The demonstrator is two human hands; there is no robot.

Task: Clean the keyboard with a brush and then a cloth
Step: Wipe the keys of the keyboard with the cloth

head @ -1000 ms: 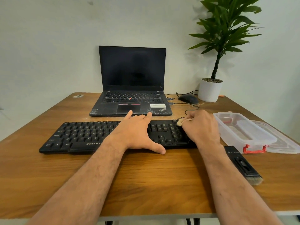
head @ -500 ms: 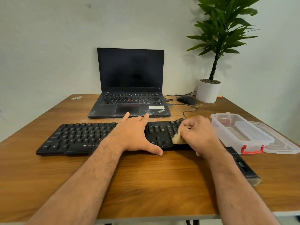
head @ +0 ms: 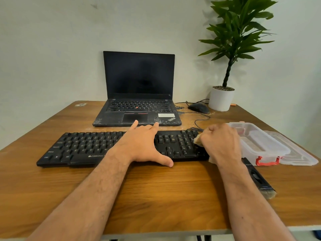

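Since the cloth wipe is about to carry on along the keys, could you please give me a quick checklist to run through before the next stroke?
1. Keyboard steadied: left hand rests flat on it. Ok.
2. Cloth gripped: right hand is curled round it, over the number pad end. Ok.
3. Brush put aside: lies on the table by the right forearm. Ok.
4. Wipe path clear: the left hand covers the middle keys. Not ok.
5. Keys already clean: too small to judge. Cannot tell.
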